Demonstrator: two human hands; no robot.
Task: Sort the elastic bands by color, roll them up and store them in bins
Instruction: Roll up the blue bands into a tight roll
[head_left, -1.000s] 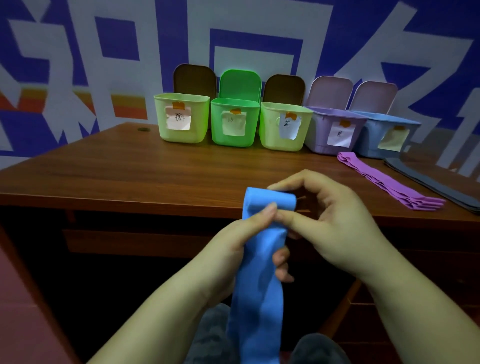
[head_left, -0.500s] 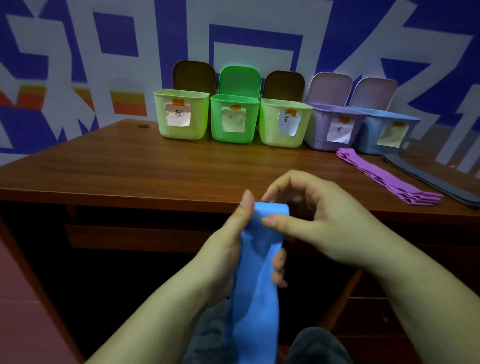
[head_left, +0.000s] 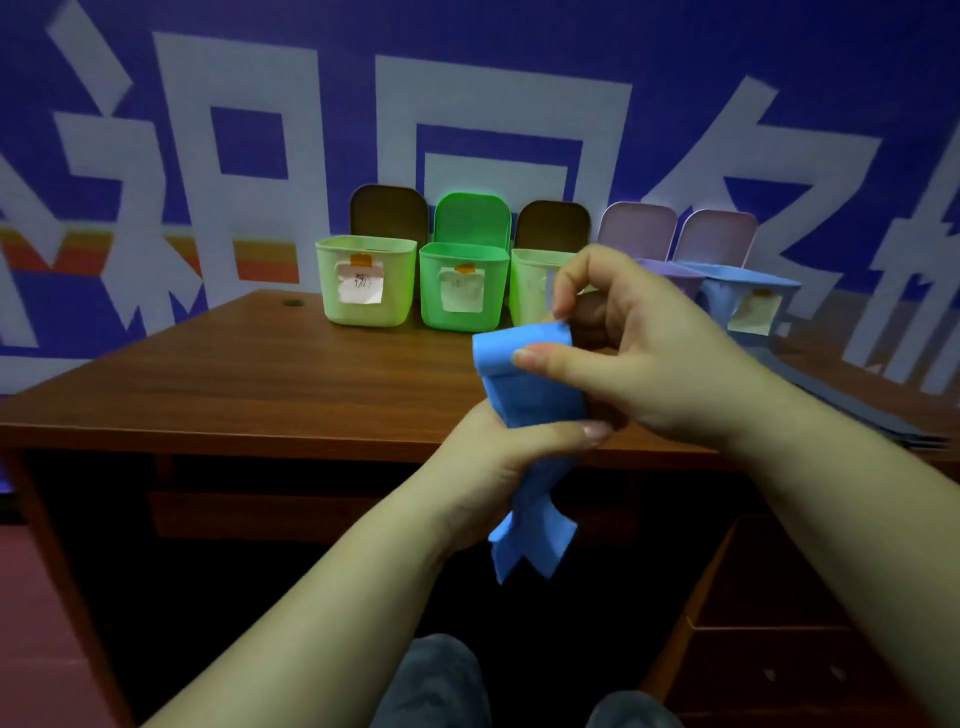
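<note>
Both my hands hold a blue elastic band (head_left: 535, 384) in front of the desk's near edge. My right hand (head_left: 644, 353) pinches its rolled top end between thumb and fingers. My left hand (head_left: 498, 467) grips the band lower down, and a short tail hangs below it. Several open labelled bins line the back of the desk: a light green bin (head_left: 366, 280), a bright green bin (head_left: 462, 286), a second light green bin (head_left: 530, 286) partly behind my right hand, a purple bin (head_left: 670, 270) mostly hidden, and a blue bin (head_left: 753, 301).
The brown wooden desk (head_left: 260, 374) stretches to the left. Dark grey bands (head_left: 852, 400) lie along its right side. Desk drawers (head_left: 779, 623) stand at the lower right, and my knees show at the bottom edge. A blue and white wall rises behind the bins.
My hands have risen with the band and the view has tilted up. The hanging tail has become much shorter. The purple bands on the desk are now hidden behind my right hand.
</note>
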